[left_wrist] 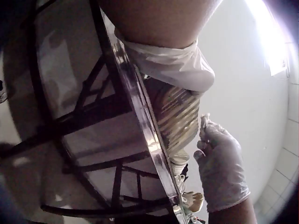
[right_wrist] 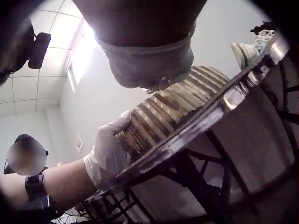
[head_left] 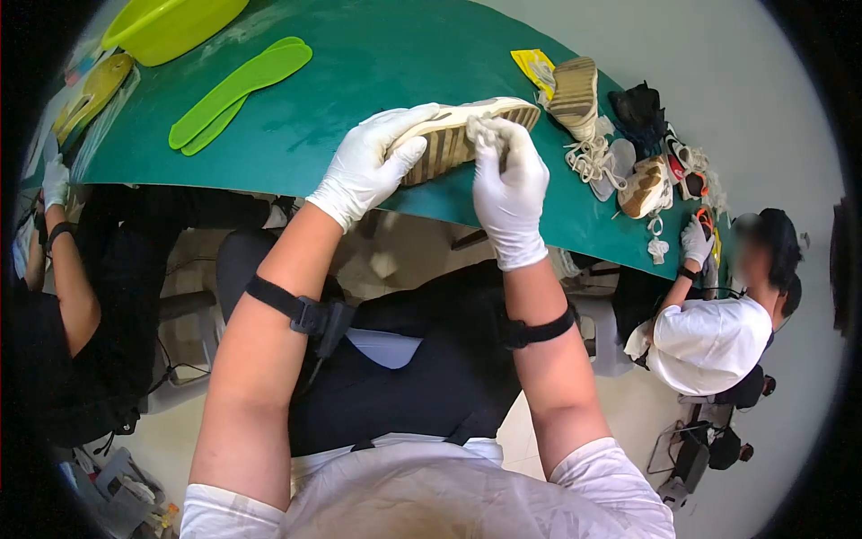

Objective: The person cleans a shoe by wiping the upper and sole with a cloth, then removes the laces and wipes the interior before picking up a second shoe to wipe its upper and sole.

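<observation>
A shoe with a striped brown and cream sole (head_left: 442, 153) is held on its side over the table's near edge. My gloved left hand (head_left: 373, 162) grips one end, thumb against the sole. My gloved right hand (head_left: 514, 184) pinches a small crumpled whitish piece (head_left: 485, 132) near the other end of the sole. From the left wrist, the right hand (left_wrist: 222, 165) shows beside the striped sole (left_wrist: 180, 121), fingers bent round the piece. In the right wrist view, the left hand (right_wrist: 108, 151) holds the far end of the sole (right_wrist: 163, 114).
On the green table (head_left: 377, 63) lie green insoles (head_left: 238, 94), with a lime basin (head_left: 175, 27) at the back left. Another striped-soled shoe (head_left: 575, 94), laces (head_left: 589, 160) and more shoes (head_left: 645, 187) are on the right. People sit on both sides.
</observation>
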Demonstrator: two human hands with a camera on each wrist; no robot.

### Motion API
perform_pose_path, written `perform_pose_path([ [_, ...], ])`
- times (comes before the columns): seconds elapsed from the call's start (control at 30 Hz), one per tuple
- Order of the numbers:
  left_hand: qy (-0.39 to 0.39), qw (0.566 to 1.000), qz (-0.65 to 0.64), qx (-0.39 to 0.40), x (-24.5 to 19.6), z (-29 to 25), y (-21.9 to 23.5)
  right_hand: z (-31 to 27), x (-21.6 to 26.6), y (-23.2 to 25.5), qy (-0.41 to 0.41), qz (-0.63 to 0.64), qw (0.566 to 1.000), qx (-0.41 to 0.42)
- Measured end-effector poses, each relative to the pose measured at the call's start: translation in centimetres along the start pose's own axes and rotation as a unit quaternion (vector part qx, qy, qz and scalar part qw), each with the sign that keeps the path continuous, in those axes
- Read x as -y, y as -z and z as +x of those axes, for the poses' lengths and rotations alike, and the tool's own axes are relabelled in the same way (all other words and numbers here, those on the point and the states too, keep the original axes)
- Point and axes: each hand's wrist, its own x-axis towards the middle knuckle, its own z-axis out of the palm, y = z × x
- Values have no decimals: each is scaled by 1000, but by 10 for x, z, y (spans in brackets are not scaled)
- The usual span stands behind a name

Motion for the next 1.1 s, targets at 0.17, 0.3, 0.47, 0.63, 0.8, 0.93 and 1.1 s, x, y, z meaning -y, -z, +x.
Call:
perform_pose_path([
  [0.17,26,1000,-11,13,-8,1,2,-10,-12,-24,70,-138,988,-2],
  [0.3,25,1000,-11,14,-7,1,3,-41,-29,-21,25,-141,988,64],
  [0.47,19,999,-30,18,-7,2,2,-44,-34,-5,-25,-82,989,118],
  [0.63,27,999,-22,4,-5,0,2,-47,-31,-4,-120,119,985,39],
  [0.8,28,1000,-10,6,-6,1,2,-14,-25,9,-51,66,996,10],
  [0.93,24,1000,0,4,-6,1,2,9,-15,7,27,6,999,27],
  [1.1,39,999,-7,8,-8,0,3,-8,-25,-14,32,-28,999,25],
])
